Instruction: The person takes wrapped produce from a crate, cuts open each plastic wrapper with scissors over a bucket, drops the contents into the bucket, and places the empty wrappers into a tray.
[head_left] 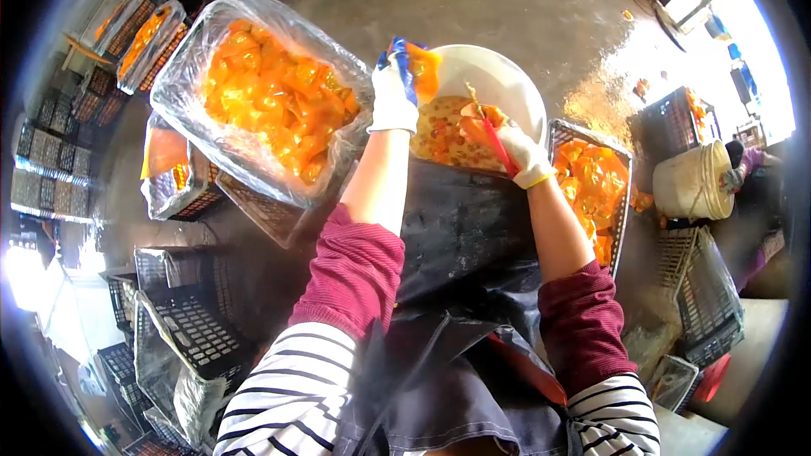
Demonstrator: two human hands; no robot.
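Observation:
My left hand (394,91), in a white glove with blue on it, is closed on a flat, glossy orange piece (425,73) at the left rim of a white bucket (498,67). My right hand (517,145), also gloved, grips a red-handled tool (498,148) over the bucket's right side. A thin brownish stalk-like piece (474,95) sticks up by its fingers; whether the hand holds it I cannot tell. Pale liquid with many orange-brown bits (456,131) lies inside the bucket. Dark sheeting (460,228) covers my lap below it.
Left of the bucket, a plastic-lined crate (182,76) is heaped with orange pieces. Another filled crate (623,203) stands at my right. Stacked black crates (198,329) are at lower left. At far right, another person's gloved hand (733,179) touches a cream bucket (684,186).

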